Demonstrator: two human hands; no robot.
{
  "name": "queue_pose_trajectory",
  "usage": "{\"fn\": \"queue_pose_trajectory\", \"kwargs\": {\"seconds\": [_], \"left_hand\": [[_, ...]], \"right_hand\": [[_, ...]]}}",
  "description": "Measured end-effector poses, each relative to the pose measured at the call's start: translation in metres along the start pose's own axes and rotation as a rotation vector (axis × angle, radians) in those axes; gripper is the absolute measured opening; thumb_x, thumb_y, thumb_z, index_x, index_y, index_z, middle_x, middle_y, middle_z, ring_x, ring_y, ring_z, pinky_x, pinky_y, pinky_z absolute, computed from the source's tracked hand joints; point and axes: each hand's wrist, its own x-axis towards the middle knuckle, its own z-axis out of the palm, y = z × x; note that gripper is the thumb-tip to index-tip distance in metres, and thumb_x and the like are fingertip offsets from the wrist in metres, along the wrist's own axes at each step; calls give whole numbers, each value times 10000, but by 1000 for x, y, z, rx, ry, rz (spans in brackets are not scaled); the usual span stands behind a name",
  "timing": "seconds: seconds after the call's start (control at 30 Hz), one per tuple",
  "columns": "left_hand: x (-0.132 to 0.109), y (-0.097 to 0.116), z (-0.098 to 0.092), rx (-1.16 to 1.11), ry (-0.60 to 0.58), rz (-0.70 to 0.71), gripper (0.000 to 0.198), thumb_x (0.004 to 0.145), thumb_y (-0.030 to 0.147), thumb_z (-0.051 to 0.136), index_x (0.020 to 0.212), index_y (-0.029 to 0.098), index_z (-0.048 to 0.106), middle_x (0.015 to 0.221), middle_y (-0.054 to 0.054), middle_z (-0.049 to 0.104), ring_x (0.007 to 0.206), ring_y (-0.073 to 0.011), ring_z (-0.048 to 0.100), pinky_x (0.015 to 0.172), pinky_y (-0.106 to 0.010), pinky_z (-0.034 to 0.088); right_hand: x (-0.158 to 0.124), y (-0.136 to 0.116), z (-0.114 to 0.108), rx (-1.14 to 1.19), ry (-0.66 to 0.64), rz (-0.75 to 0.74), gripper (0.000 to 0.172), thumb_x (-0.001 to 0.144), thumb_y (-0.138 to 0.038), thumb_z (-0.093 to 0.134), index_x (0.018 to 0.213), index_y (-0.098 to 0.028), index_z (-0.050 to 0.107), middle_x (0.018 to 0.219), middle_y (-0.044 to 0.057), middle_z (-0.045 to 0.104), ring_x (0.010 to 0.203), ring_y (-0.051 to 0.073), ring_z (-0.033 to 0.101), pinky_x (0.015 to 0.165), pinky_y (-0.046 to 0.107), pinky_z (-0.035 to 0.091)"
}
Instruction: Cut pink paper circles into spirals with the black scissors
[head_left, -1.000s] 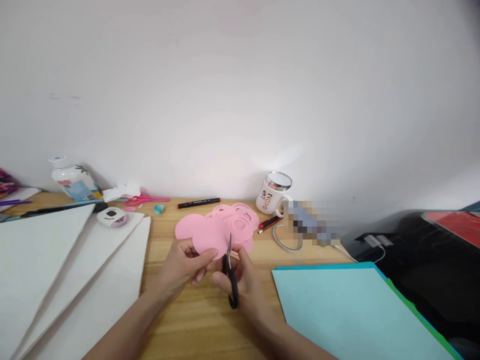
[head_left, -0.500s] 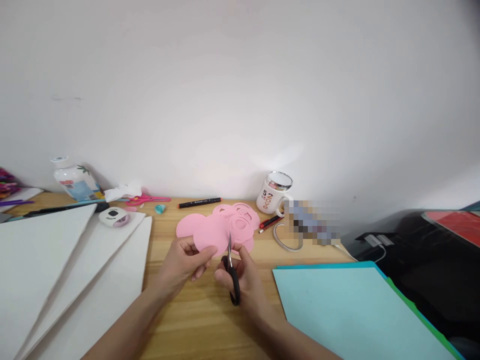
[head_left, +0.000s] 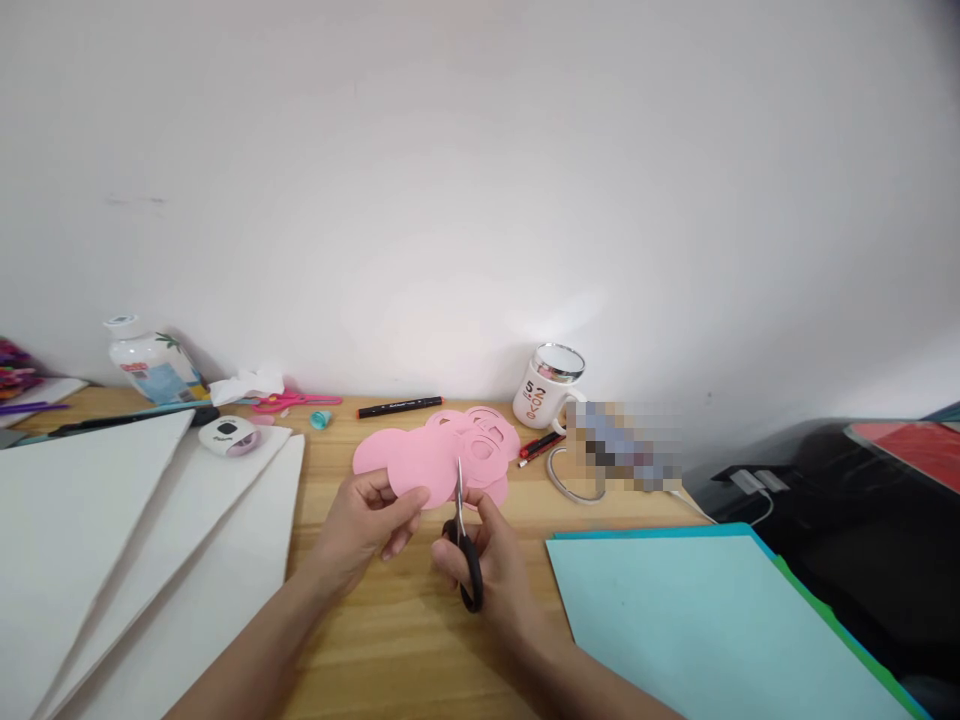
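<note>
A round piece of pink paper is pinched between the thumb and fingers of my left hand. My right hand is closed around the black handles of a pair of scissors. The narrow metal blades point away from me and lie against the right edge of the pink paper. Behind it, more pink paper pieces lie in an overlapping pile on the wooden table. Some of these have holes cut in them.
White boards lie at left, with a white tape dispenser on them. Pink scissors, a black marker and a white mug stand or lie along the wall. Light blue sheets are at right.
Almost nothing differs. The pink paper and the scissors have shifted very slightly against each other, and the fingers of my right hand have moved a little on the handles.
</note>
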Motion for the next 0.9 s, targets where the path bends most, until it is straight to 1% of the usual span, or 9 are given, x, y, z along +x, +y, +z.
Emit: {"fn": "queue_pose_trajectory", "kwargs": {"seconds": [0.13,0.27,0.37,0.47,0.53,0.63,0.77,0.9], "left_hand": [[-1,2,2,-55,-56,-26,247,685,329,651,584,141,525,496,23,581,288,-46,415,274,-154,251],[-1,3,3,-26,-3,-34,274,655,322,675,531,131,523,461,28,561,286,-34,398,272,-144,264],[-1,2,4,6,2,-49,264,627,304,694,516,130,530,429,41,542,276,-27,378,267,-139,259],[-1,2,5,2,-4,-43,269,627,307,694,516,131,523,417,48,533,274,-25,377,268,-133,260],[-1,1,6,5,-2,-31,282,631,312,692,511,129,514,417,46,535,275,-24,379,268,-129,261],[-1,1,5,11,-13,-24,292,639,315,690,513,127,506,419,44,538,275,-24,383,268,-128,266],[-1,-1,2,10,-29,-11,285,662,317,680,540,128,505,435,43,542,288,-26,391,276,-129,278],[-2,-2,0,15,-31,4,282,679,316,671,548,129,505,431,48,531,292,-21,382,280,-126,267]], "right_hand": [[-1,1,1,19,-12,11,434,658,-350,664,960,-212,384,483,-113,415,400,68,334,390,166,246],[1,5,1,59,-43,-13,465,640,-372,693,949,-211,385,515,-99,427,431,71,321,416,177,242],[2,4,0,79,-27,-32,494,615,-371,723,942,-210,390,563,-79,448,477,84,358,444,188,260],[3,2,-1,83,-31,-67,498,627,-376,719,962,-209,390,622,-46,497,554,113,425,492,210,308],[3,1,-1,79,-36,-96,487,626,-379,719,947,-208,395,634,-39,504,576,120,438,511,218,323],[4,0,0,77,-24,-112,473,636,-382,710,943,-204,398,601,-57,472,546,108,408,491,209,308],[3,-1,0,67,-31,-88,472,652,-373,697,968,-203,390,579,-71,448,510,94,361,455,196,273],[2,-1,-1,52,-20,-83,446,658,-380,686,951,-208,396,547,-85,420,479,85,337,435,186,251]]}}
